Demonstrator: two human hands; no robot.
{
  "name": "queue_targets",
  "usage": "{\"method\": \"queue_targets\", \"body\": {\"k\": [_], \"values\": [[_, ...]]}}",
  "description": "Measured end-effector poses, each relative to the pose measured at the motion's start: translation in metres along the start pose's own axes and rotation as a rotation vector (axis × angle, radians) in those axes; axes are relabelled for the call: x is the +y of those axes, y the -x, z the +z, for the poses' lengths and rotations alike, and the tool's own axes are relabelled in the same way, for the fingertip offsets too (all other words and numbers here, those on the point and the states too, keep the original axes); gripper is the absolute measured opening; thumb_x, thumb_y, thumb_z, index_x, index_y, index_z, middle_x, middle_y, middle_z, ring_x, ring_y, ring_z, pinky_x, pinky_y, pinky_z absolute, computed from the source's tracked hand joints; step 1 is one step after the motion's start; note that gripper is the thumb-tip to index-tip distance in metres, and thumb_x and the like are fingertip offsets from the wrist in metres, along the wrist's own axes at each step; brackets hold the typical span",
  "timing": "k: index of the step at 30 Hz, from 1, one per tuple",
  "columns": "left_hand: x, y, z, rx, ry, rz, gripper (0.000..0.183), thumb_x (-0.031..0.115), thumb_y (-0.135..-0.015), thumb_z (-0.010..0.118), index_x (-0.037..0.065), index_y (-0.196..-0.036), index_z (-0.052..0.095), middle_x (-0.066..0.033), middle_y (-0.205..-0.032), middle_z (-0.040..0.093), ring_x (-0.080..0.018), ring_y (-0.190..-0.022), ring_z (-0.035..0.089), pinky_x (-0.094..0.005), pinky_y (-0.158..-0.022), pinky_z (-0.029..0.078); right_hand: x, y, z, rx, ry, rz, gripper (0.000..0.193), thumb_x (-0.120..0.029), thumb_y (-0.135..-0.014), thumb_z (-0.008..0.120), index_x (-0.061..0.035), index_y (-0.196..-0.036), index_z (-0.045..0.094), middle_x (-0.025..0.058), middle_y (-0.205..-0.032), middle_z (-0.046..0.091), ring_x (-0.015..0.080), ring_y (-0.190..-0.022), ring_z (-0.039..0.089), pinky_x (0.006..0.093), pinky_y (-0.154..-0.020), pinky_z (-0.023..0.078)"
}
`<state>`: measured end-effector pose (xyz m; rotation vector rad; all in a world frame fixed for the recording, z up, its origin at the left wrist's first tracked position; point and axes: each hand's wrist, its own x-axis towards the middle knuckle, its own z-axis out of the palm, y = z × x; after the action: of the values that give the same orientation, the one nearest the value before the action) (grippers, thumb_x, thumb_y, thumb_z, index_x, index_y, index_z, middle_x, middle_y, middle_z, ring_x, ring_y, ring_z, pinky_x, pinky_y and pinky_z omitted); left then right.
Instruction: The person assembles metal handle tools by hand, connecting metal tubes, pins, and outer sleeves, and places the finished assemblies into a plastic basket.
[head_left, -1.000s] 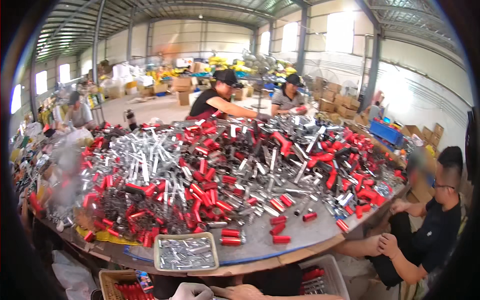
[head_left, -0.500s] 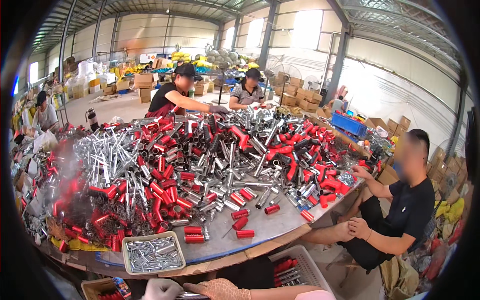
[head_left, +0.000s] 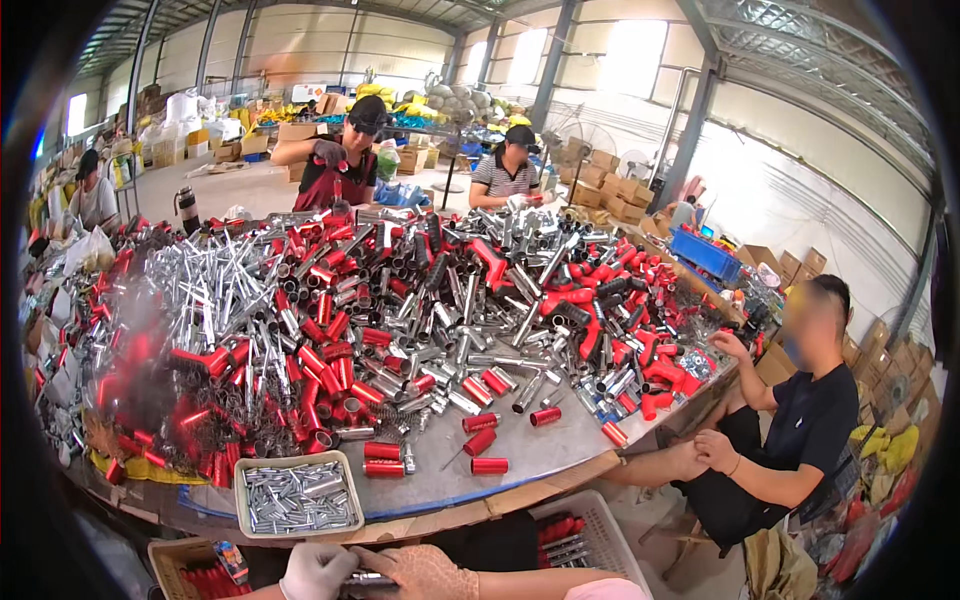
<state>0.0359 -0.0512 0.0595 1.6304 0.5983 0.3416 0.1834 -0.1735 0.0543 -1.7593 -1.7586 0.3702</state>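
Note:
My left hand (head_left: pixel 316 574), in a pale grey-white glove, is closed at the lower edge of the view, its thumb side towards the other hand. Right beside it, my right hand (head_left: pixel 428 574) in a tan patterned glove has its fingers curled over the same spot. Between them are shiny metal tubes (head_left: pixel 368 580), gripped by both hands; their lower part is cut off by the frame. Just beyond the hands, a cream tray (head_left: pixel 240 500) of small silver metal pins (head_left: pixel 300 498) stands on the table edge. Red cylindrical sleeves (head_left: pixel 384 468) lie to its right.
A large heap of metal tubes and red handles (head_left: pixel 440 290) covers the table (head_left: pixel 560 455). Below its edge stand a grey-white crate (head_left: pixel 610 545) at right and a cardboard box (head_left: pixel 168 570) at left. A seated co-worker (head_left: pixel 800 420) is at right; two others work across the heap.
My hands have come slightly up into view, still together around the tubes. Across the table, one co-worker has drawn an arm back from the heap and raised a gloved hand above an upright tool.

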Motion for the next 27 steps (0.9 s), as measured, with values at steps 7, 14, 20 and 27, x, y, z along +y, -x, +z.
{"method": "queue_targets", "body": {"k": [7,14,20,27], "values": [[-0.007,0.007,-0.031,0.041,-0.045,-0.059,0.036,0.026,-0.095,0.054,0.001,-0.072,0.064,-0.003,-0.058,0.057,-0.0092,-0.044,0.048,-0.0265,-0.041,0.036,0.0,-0.005,-0.026,-0.066,-0.102,0.026,0.051,-0.042,-0.074,0.068,-0.0119,-0.114,0.059,0.0177,-0.089,0.067,0.0373,-0.082,0.065,0.0483,-0.068,0.051],[0.014,-0.01,-0.026,-0.161,-0.373,0.038,0.023,0.015,-0.088,0.056,-0.003,-0.082,0.069,-0.0061,-0.067,0.065,-0.0123,-0.063,0.061,-0.0273,-0.058,0.049,0.0,-0.012,-0.008,-0.102,-0.203,0.016,0.054,-0.039,-0.082,0.069,-0.0084,-0.124,0.056,0.0184,-0.102,0.067,0.0359,-0.092,0.065,0.0426,-0.079,0.053],[0.034,-0.043,-0.058,-0.02,-0.708,0.116,0.02,0.018,-0.086,0.056,0.001,-0.081,0.066,-0.0185,-0.074,0.065,-0.031,-0.072,0.067,-0.0391,-0.065,0.052,0.018,-0.003,-0.017,-0.145,-0.051,0.093,0.051,-0.039,-0.083,0.066,-0.0122,-0.126,0.054,0.0203,-0.09,0.066,0.0389,-0.084,0.065,0.0461,-0.07,0.052],[-0.009,-0.115,-0.07,0.224,-1.536,-0.197,0.018,0.012,-0.086,0.055,0.007,-0.093,0.07,-0.014,-0.097,0.068,-0.0295,-0.092,0.068,-0.0405,-0.076,0.057,0.029,0.017,-0.024,-0.044,0.005,0.175,0.047,-0.041,-0.083,0.066,-0.0116,-0.119,0.059,0.019,-0.088,0.068,0.0383,-0.082,0.066,0.0466,-0.069,0.052]]}}
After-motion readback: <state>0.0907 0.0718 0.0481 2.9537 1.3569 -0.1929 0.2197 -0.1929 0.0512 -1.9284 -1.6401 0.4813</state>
